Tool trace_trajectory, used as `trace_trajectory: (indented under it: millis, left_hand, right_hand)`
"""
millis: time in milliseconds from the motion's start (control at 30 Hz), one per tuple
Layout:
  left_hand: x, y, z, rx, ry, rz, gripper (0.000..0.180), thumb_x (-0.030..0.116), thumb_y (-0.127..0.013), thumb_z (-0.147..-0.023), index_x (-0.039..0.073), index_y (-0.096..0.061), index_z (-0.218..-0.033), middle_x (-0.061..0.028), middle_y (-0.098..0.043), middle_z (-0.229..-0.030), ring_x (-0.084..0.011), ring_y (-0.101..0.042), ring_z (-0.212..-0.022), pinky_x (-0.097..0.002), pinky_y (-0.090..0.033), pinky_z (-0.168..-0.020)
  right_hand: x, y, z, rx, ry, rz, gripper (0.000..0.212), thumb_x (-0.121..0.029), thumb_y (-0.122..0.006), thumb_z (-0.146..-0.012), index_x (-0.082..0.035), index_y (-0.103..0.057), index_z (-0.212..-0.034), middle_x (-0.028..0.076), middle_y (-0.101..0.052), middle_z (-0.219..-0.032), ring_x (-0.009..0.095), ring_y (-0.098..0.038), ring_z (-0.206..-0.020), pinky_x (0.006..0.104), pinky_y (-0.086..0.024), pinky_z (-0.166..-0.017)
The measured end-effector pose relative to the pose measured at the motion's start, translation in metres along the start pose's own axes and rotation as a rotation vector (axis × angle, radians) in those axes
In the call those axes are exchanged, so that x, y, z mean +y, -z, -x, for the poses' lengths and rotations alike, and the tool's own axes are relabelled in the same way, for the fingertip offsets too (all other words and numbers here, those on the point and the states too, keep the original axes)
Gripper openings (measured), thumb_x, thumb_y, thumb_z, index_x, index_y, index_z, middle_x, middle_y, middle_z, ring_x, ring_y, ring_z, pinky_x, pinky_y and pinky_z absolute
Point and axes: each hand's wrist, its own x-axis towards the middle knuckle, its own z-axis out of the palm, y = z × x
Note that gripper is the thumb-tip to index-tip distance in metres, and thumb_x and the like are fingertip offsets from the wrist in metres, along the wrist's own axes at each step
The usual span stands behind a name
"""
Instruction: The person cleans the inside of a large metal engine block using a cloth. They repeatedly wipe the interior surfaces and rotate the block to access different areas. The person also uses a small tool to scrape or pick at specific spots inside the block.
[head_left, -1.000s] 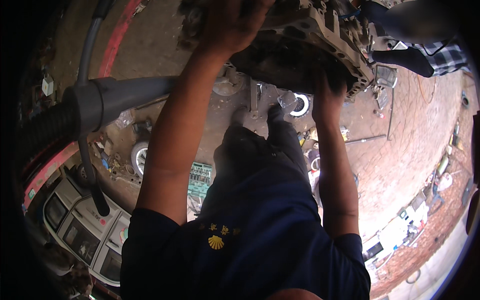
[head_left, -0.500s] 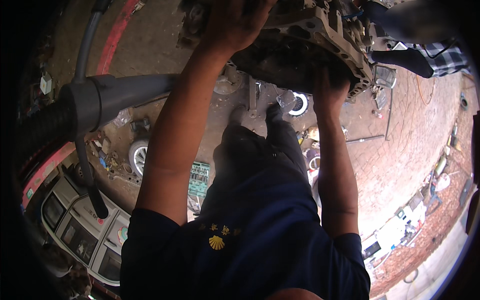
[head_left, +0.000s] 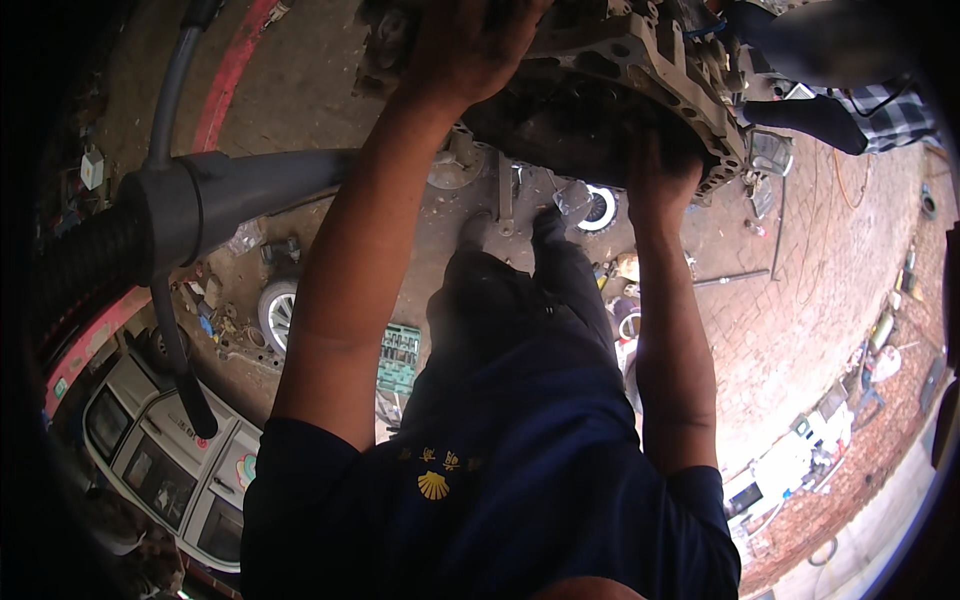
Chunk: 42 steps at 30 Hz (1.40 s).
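Observation:
A large greasy metal engine casing (head_left: 590,45) with a holed flange fills the top of the view, its dark hollow turned toward me. My left hand (head_left: 478,48) is up against its left part; the fingers are dark and partly cut off by the upper edge, so their grip does not show. Into the shadowed hollow, near the right rim, reaches my right hand (head_left: 664,182). Its fingers are lost in the dark, and whatever they touch is hidden.
At left, a thick grey-black post with arms (head_left: 170,215) juts toward the casing. Below lie a wheel (head_left: 277,312), a green tool case (head_left: 399,358) and a round white-rimmed part (head_left: 598,210). A silver van (head_left: 165,450) stands lower left; a person's checked sleeve (head_left: 885,115) shows upper right.
Almost nothing differs. My right hand has shifted very slightly inside the hollow; my left hand and the casing look the same.

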Motion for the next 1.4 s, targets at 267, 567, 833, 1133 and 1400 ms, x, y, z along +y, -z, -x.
trace_trajectory:
  millis: [267, 567, 833, 1133, 1400]
  left_hand:
    - [-0.001, 0.0, 0.0, -0.009, 0.015, -0.023, 0.044, 0.03, -0.054, -0.105, -0.001, -0.053, -0.074, -0.0164, -0.046, -0.062, -0.0302, -0.05, -0.057, -0.0431, -0.036, -0.057]
    - [-0.001, -0.001, 0.001, 0.007, 0.002, -0.007, 0.042, 0.03, -0.054, -0.105, -0.001, -0.058, -0.077, -0.0183, -0.052, -0.064, -0.0332, -0.056, -0.06, -0.044, -0.039, -0.058]
    - [0.001, 0.0, 0.001, 0.008, -0.006, -0.007, 0.043, 0.03, -0.055, -0.105, -0.002, -0.057, -0.076, -0.0172, -0.051, -0.063, -0.032, -0.055, -0.059, -0.0433, -0.039, -0.058]
    - [-0.001, -0.001, 0.0, 0.015, 0.003, 0.016, 0.045, 0.031, -0.055, -0.105, -0.003, -0.055, -0.075, -0.0174, -0.049, -0.063, -0.0312, -0.054, -0.059, -0.0426, -0.039, -0.059]
    - [-0.005, -0.001, 0.0, -0.01, -0.007, -0.014, 0.046, 0.033, -0.054, -0.105, -0.002, -0.055, -0.075, -0.0179, -0.049, -0.063, -0.0318, -0.052, -0.058, -0.0436, -0.038, -0.059]
  right_hand:
    - [-0.005, -0.001, 0.001, 0.0, 0.033, 0.032, 0.019, -0.012, -0.069, -0.091, 0.005, -0.073, -0.1, 0.02, -0.076, -0.094, 0.03, -0.074, -0.086, 0.0394, -0.055, -0.081]
    - [-0.004, -0.002, -0.001, -0.019, 0.058, 0.043, 0.019, -0.013, -0.069, -0.09, 0.003, -0.074, -0.099, 0.021, -0.075, -0.092, 0.033, -0.074, -0.085, 0.04, -0.056, -0.079]
    - [-0.007, 0.001, -0.002, -0.026, 0.068, 0.045, 0.017, -0.009, -0.07, -0.089, 0.003, -0.074, -0.1, 0.02, -0.076, -0.093, 0.03, -0.075, -0.086, 0.0382, -0.056, -0.08]
    - [0.002, 0.004, 0.001, -0.003, 0.039, 0.057, 0.016, -0.008, -0.069, -0.088, 0.004, -0.071, -0.099, 0.02, -0.074, -0.091, 0.03, -0.073, -0.084, 0.0389, -0.055, -0.079]
    - [-0.002, 0.005, 0.0, -0.02, 0.033, 0.027, 0.017, -0.009, -0.069, -0.089, 0.005, -0.071, -0.1, 0.02, -0.075, -0.093, 0.03, -0.073, -0.086, 0.0391, -0.055, -0.08]
